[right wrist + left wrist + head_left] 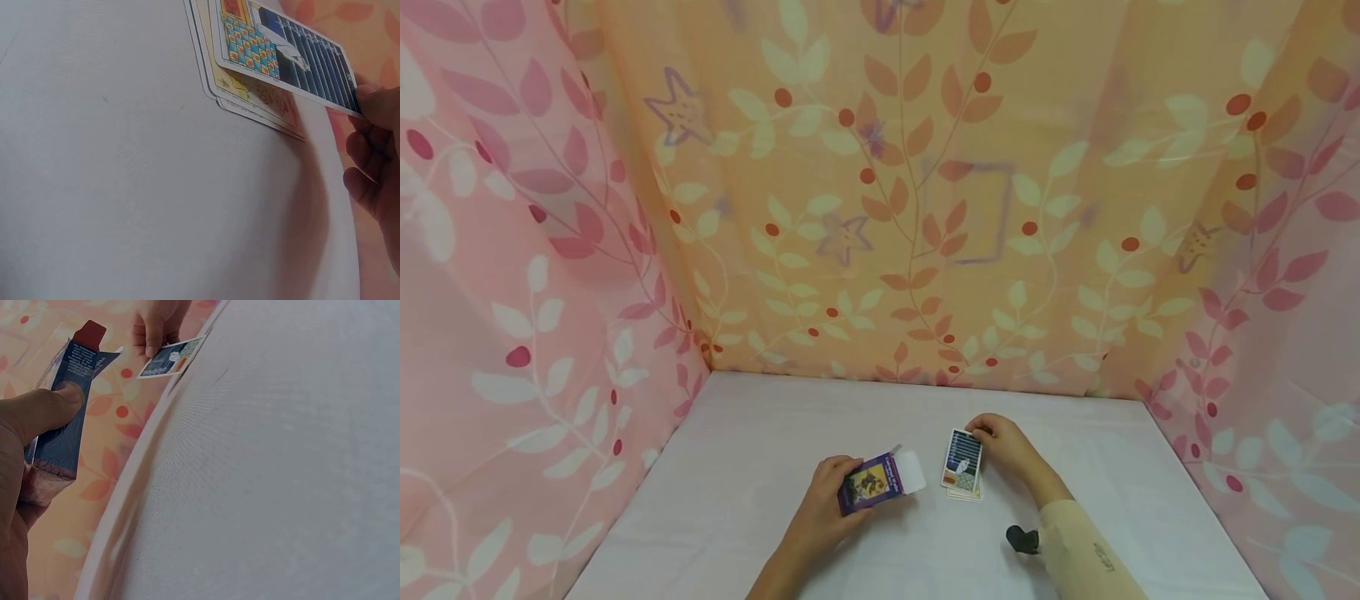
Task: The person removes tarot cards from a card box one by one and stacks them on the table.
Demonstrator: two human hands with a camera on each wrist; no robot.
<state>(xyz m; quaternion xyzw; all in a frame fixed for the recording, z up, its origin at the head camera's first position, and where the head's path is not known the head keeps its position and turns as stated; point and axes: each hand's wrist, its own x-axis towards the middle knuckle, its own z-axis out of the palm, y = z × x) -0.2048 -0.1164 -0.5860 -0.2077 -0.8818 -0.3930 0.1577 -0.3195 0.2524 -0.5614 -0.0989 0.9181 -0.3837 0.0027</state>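
Pinching the tarot card [962, 458] by its far right corner in the right hand [1009, 452], with the thumb against the edge and the other fingers curled below. Holding it over a small pile of cards [250, 94], with its long axis running away from the body and leaning slightly right at the far end. Raised at the gripped end; cannot tell whether the near end touches the pile. Leaving a strip of the lower cards in sight past that near end.

Grasping the purple card box [872, 483] in the left hand [826, 504], with the thumb along one side and the fingers wrapped behind. Pointing the open flap [911, 472] rightward, toward the cards, with bare white tabletop [700, 500] in between. Lying steeply across the card's long axis with its own, to judge by the head view.
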